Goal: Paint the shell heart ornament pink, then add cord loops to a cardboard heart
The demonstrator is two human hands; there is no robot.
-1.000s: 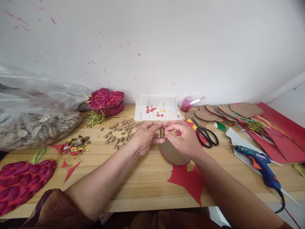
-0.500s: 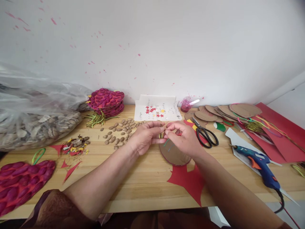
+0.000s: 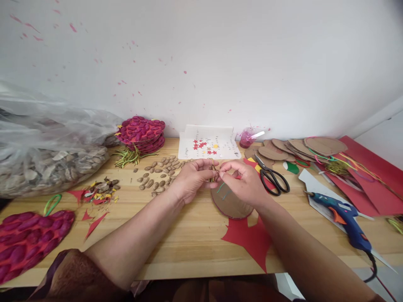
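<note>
Both hands meet at the middle of the wooden table [image 3: 195,235]. My left hand [image 3: 192,180] pinches a small bundle of thin green and yellow strips [image 3: 213,173]. My right hand [image 3: 245,184] has its fingertips closed on the same bundle from the right. Under the hands lies a brown cardboard oval [image 3: 231,203] with a few loose coloured strips on it, resting on a red paper cutout [image 3: 248,239].
Black scissors [image 3: 272,176] and a blue glue gun [image 3: 343,216] lie to the right, with cardboard ovals [image 3: 315,146] and red sheets [image 3: 371,176] behind. Scattered seeds [image 3: 159,172], a star sheet [image 3: 208,144], a pink seed stack [image 3: 141,132], a plastic bag [image 3: 47,147] and a pink seed heart [image 3: 28,239] lie left.
The hands stay together at the same spot; the fingers have shifted slightly on the strip bundle, and more of the cardboard oval with loose strips shows beneath them.
</note>
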